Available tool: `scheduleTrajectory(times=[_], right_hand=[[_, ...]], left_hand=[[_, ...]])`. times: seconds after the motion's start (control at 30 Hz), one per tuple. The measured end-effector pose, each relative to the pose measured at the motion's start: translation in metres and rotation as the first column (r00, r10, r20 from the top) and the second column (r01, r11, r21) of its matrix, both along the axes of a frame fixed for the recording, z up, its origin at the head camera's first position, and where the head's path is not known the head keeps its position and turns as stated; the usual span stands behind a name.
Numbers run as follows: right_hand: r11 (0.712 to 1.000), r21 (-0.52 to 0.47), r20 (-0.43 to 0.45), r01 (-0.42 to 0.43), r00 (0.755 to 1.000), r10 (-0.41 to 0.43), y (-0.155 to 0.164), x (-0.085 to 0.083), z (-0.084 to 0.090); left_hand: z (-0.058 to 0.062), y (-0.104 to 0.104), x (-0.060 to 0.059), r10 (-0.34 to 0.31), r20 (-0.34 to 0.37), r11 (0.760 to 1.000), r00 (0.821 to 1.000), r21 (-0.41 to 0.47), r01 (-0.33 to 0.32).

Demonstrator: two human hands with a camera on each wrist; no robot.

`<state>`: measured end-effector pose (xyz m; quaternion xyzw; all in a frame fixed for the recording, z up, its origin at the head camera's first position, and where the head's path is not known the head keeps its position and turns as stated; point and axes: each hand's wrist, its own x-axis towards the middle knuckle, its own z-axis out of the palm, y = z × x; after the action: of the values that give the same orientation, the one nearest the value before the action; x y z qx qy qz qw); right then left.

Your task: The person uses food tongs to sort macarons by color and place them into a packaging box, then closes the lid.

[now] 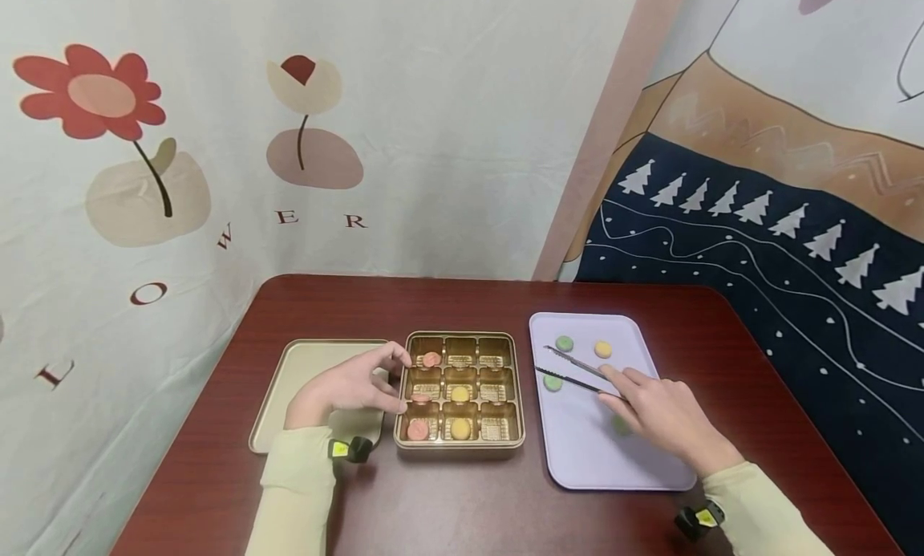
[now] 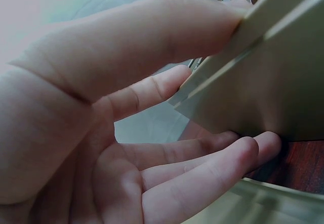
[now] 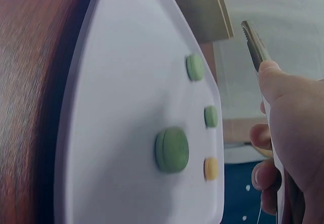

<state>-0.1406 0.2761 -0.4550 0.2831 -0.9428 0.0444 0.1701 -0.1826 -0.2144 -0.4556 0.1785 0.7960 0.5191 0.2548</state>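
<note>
My left hand [image 1: 354,386] touches the left wall of a gold divided box [image 1: 521,411], thumb and index fingertip at its rim. In the left wrist view the other fingers [image 2: 197,183] extend low beside the wall. Three pink macarons [image 1: 418,430] sit in the box's left column, two yellow macarons [image 1: 460,429] in the middle and near compartments of the middle column. My right hand [image 1: 664,411] holds metal tongs [image 1: 577,363], arms spread, above a lavender tray [image 1: 599,468]. On the tray lie three green macarons [image 3: 172,150] and one yellow macaron [image 1: 602,349]; my hand partly covers the nearest green one.
A flat pale gold lid [image 1: 289,379] lies left of the box, partly under my left arm. Everything stands on a dark red-brown table [image 1: 462,508]. Behind it hang a white curtain [image 1: 462,139] with printed flowers and a dark blue cloth [image 1: 758,275] with tree shapes.
</note>
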Motion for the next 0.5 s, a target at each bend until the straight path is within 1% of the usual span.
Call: scheduleTrajectory(times=[0.17,0.3,0.5], right_hand=[[0.999,0.001,0.042,0.051,0.998,-0.051,0.010,0.001,-0.001],[0.994,0.012,0.082,0.106,0.991,-0.106,0.017,0.000,-0.003],[0.988,0.024,0.115,0.156,0.981,-0.157,0.027,-0.001,-0.007]], left_hand=[[0.001,0.000,0.000,0.012,-0.005,1.000,1.000,-0.018,-0.012],[0.001,0.000,0.001,0.022,-0.007,0.999,1.000,-0.028,-0.022],[0.000,0.000,0.001,0.020,-0.005,1.000,1.000,-0.016,-0.020]])
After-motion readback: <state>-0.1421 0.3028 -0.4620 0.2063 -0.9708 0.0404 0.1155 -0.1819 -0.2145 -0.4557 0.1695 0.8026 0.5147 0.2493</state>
